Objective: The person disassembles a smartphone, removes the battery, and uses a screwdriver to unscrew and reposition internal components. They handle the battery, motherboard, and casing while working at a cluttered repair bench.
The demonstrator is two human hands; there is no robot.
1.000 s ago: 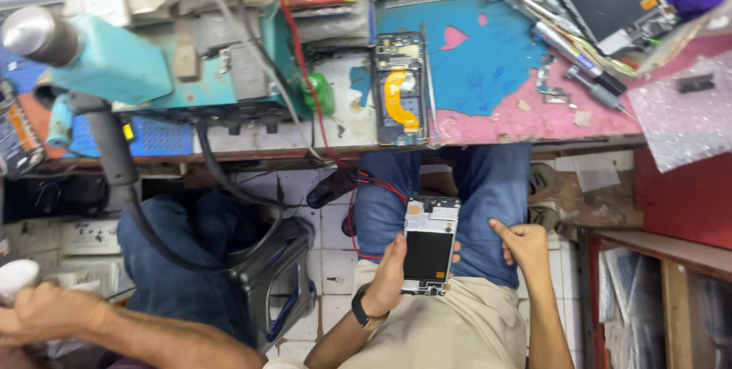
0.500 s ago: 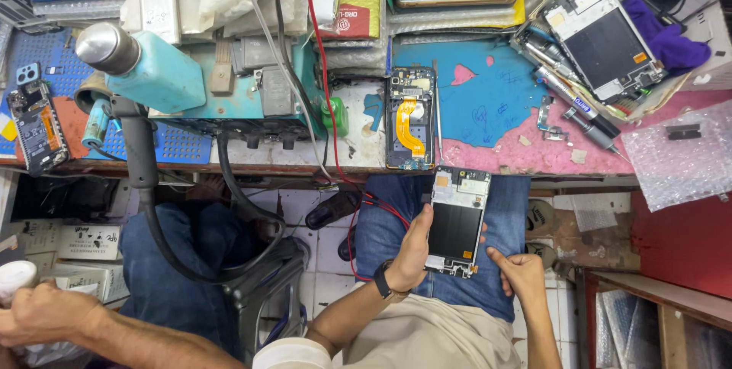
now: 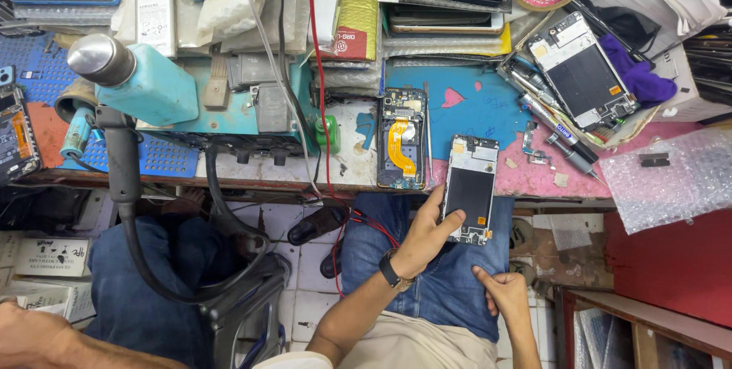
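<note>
Black-faced and bare-backed, the phone screen assembly (image 3: 470, 188) sits in the left hand (image 3: 424, 238), whose thumb and fingers grip its lower end; its top edge reaches over the front edge of the workbench (image 3: 488, 178). The right hand (image 3: 503, 295) holds nothing and rests loosely curled on the jeans-covered thigh (image 3: 446, 293), apart from the assembly. Just left of the assembly, an opened phone body (image 3: 402, 138) with an orange flex cable lies on the bench. Another dismantled phone (image 3: 583, 72) lies farther right beside a purple cloth (image 3: 644, 79).
</note>
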